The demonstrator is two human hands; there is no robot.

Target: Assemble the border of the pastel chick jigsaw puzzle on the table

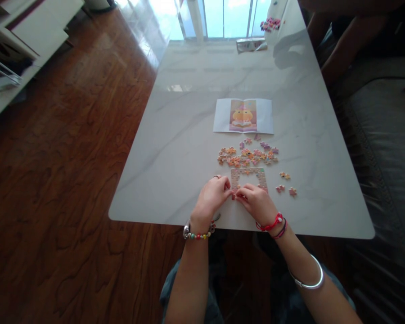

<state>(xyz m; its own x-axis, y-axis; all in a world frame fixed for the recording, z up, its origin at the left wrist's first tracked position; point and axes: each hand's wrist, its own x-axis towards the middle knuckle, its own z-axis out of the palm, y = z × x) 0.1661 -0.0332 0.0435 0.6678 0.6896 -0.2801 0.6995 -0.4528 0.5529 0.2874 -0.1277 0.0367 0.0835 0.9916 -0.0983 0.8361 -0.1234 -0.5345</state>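
Observation:
A partly joined jigsaw puzzle [262,176] lies on the table near its front edge, a border of pieces around an open middle. At its lower left corner, a small reddish puzzle piece [233,197] shows between my fingertips. My left hand [213,194] pinches at this piece from the left, fingers closed. From the right, my right hand [259,203] reaches over the puzzle's lower edge, thumb and fingers pinched on the same spot. My fingers hide part of the piece and of the lower border.
Loose puzzle pieces [248,155] spread behind the puzzle; several more [280,188] lie to its right. A folded picture sheet [222,117] lies beyond. Farther back are a silvery packet [251,44] and a pink pile [270,24]. Another person's arm [344,47] is at the far right.

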